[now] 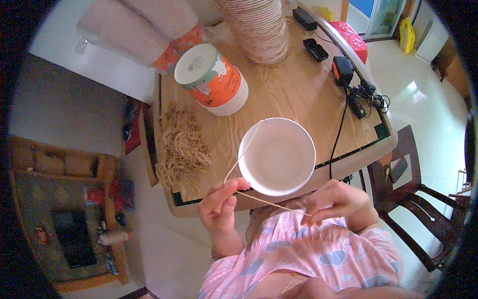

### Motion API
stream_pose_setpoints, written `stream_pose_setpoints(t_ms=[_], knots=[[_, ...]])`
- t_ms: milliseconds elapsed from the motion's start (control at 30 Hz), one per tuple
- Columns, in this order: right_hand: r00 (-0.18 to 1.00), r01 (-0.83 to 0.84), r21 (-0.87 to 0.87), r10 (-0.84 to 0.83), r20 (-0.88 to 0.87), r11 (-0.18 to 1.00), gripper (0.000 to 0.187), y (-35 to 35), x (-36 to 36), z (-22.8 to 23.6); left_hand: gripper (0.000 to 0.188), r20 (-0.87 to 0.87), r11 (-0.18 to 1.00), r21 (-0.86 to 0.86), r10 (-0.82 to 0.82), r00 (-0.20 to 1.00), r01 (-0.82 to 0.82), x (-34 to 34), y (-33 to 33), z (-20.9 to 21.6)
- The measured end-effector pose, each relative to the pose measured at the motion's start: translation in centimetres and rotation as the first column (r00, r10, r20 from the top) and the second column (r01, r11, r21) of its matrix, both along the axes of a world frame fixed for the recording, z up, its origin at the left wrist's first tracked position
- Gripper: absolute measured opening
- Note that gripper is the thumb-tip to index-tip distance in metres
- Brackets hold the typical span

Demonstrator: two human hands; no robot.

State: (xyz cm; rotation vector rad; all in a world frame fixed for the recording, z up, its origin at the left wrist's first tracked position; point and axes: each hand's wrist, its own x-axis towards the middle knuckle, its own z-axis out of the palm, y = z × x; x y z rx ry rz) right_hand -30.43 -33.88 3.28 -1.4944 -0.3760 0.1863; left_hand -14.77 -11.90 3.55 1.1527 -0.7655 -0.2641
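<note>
A white paper tub (286, 187) stands near the front edge of the table, its round mouth facing up and nothing visible inside. Thin tan twine (271, 202) runs from the tub's far rim, over its left side, to my left hand (219, 204). From there it stretches taut to my right hand (336, 202). My left thumb and fingers pinch the twine beside the tub's near left rim. Just in front of the tub, over my lap, the closed fingers of my right hand grip the other stretch. A tangled heap of twine strands (181, 144) lies on the table's left side.
Behind the tub, a nested stack of orange printed tubs (214, 84) sits upside down. A tall ribbed stack (259, 32) rises farther back. Black adapters and cables (353, 92) lie along the right edge of the table (308, 94). A dark wooden chair (413, 199) stands right.
</note>
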Motion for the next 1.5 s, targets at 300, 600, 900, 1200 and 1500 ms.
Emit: stream_pose_setpoints(t_ms=[300,600,900,1200,1500], knots=[[0.766,0.635,0.3,-0.629,-0.13,0.712,0.013,0.8,-0.2,0.2,0.035,0.287,0.864,0.428,0.147,0.946,-0.264,-1.1,-2.5,0.7],[0.656,0.719,0.203,-0.746,0.117,0.664,0.007,2.8,3.1,-1.1,0.032,0.516,0.843,0.499,-0.101,0.851,-0.202,-1.3,-1.9,0.0],[0.739,0.674,-0.388,-0.562,0.372,0.629,0.01,2.9,3.3,-1.3,0.021,0.743,0.804,0.542,-0.324,0.586,-0.243,-1.8,-1.5,-3.4],[0.762,0.645,-0.515,-0.424,0.489,0.565,0.01,3.6,2.2,-2.1,0.017,0.777,0.832,0.527,-0.388,0.496,-0.175,-3.3,-0.7,-3.8],[0.821,0.568,-0.579,-0.351,0.45,0.585,0.01,4.3,2.6,-2.6,0.018,0.766,0.84,0.52,-0.378,0.52,-0.155,-3.5,-0.4,-4.3]])
